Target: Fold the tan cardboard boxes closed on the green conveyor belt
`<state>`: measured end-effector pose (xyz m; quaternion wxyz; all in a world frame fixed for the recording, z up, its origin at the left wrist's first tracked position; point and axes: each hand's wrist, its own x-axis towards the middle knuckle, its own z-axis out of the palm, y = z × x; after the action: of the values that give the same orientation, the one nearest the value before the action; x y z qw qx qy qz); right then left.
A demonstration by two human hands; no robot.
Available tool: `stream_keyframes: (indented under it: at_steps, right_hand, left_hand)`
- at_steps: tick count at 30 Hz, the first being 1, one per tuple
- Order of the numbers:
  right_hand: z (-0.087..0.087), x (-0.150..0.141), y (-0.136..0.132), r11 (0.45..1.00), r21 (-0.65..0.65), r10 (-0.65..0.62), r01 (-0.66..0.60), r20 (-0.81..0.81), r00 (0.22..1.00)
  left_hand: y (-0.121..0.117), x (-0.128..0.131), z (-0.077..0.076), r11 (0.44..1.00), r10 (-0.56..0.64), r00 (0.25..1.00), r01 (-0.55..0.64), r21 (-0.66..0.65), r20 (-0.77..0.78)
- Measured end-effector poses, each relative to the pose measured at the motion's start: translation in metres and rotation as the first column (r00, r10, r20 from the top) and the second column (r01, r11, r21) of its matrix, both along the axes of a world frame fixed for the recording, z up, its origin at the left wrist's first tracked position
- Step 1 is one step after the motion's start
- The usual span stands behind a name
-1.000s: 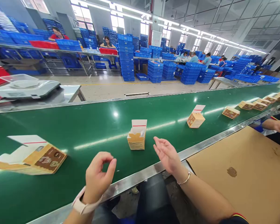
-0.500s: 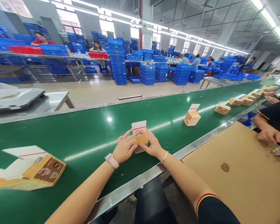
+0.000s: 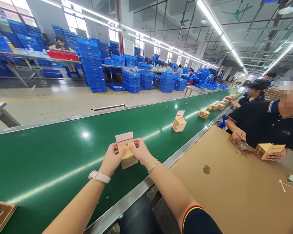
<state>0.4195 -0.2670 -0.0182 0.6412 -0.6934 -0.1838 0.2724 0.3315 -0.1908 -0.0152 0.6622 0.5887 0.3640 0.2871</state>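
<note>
Box (image 3: 130, 163), upright on the belt (image 3: 63, 149), between left hand (image 3: 111, 160) and right hand (image 3: 142, 152). Both hands, apart from it a second ago, now clasp its sides, fingers half curled, thumbs pressing the front flap (image 3: 128, 152). That flap lies flatter than before; the lid (image 3: 124, 138) (red-striped) still stands at the far side, so closing appears partly done.

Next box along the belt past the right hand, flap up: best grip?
Probably low on the box, across opposite side walls, coming from the near side. It stands apart from its neighbours, leaving room around the walls; the raised white flap looks thin, so likely a poor handle.
</note>
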Motion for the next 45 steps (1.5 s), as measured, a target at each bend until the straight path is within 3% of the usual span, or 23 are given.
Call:
stream_keyframes:
  at_steps: [4, 8, 12, 14, 16, 18, 20, 21, 24, 27, 30, 37, 39, 45]
  right_hand:
    - [0.011, 0.012, -0.002, 0.994, -0.101, 0.041, -0.044, -0.032, 0.999]
    - [0.015, 0.017, -0.001, 0.986, -0.166, 0.002, -0.002, -0.004, 1.000]
    - [0.017, 0.017, -0.010, 0.985, -0.142, -0.086, 0.095, 0.069, 0.994]
    - [0.018, 0.012, -0.023, 0.978, -0.098, -0.169, 0.185, 0.157, 0.973]
    - [0.018, 0.001, -0.038, 0.968, 0.033, -0.245, 0.250, 0.345, 0.906]
    - [0.015, -0.016, -0.052, 0.961, 0.215, -0.270, 0.176, 0.574, 0.773]
    - [0.011, -0.037, -0.062, 0.947, 0.318, -0.221, -0.038, 0.732, 0.644]
    - [0.007, -0.049, -0.065, 0.933, 0.326, -0.167, -0.151, 0.766, 0.621]
    - [-0.009, -0.082, -0.062, 0.864, 0.317, 0.046, -0.391, 0.724, 0.688]
    - [-0.027, -0.104, -0.050, 0.806, 0.358, 0.267, -0.472, 0.491, 0.829]
    - [-0.040, -0.109, -0.042, 0.754, 0.417, 0.394, -0.508, 0.332, 0.857]
    - [-0.048, -0.100, -0.043, 0.645, 0.529, 0.411, -0.551, 0.367, 0.834]
    - [-0.049, -0.100, -0.042, 0.645, 0.513, 0.411, -0.566, 0.392, 0.823]
    - [-0.057, -0.103, -0.039, 0.681, 0.431, 0.359, -0.592, 0.508, 0.783]
  left_hand:
    - [-0.004, 0.011, 0.015, 0.968, -0.150, 0.983, 0.124, -0.218, -0.106]
    - [-0.011, 0.024, 0.020, 0.960, -0.166, 0.981, 0.137, -0.245, -0.104]
    - [-0.018, 0.020, 0.021, 0.971, -0.135, 0.990, 0.126, -0.202, -0.033]
    - [-0.021, 0.006, 0.019, 0.991, -0.090, 0.996, 0.087, -0.105, -0.027]
    - [-0.021, -0.015, 0.014, 0.998, -0.049, 0.998, 0.050, 0.041, -0.039]
    - [-0.022, -0.040, 0.006, 0.985, -0.041, 0.998, 0.047, 0.164, -0.039]
    - [-0.022, -0.064, -0.003, 0.977, -0.068, 0.998, 0.069, 0.204, -0.010]
    - [-0.022, -0.075, -0.007, 0.977, -0.083, 0.996, 0.079, 0.198, 0.013]
    - [-0.023, -0.100, -0.016, 0.987, -0.077, 0.994, 0.065, 0.148, 0.073]
    - [-0.020, -0.111, -0.019, 0.998, 0.023, 0.999, -0.026, 0.054, 0.047]
    - [-0.017, -0.112, -0.015, 0.989, 0.128, 0.991, -0.126, -0.073, 0.035]
    - [-0.023, -0.109, 0.002, 0.952, 0.075, 0.994, -0.049, -0.303, 0.075]
    - [-0.023, -0.109, 0.004, 0.938, 0.082, 0.993, -0.049, -0.342, 0.080]
    - [-0.021, -0.115, -0.002, 0.981, 0.026, 0.999, -0.018, -0.195, 0.038]
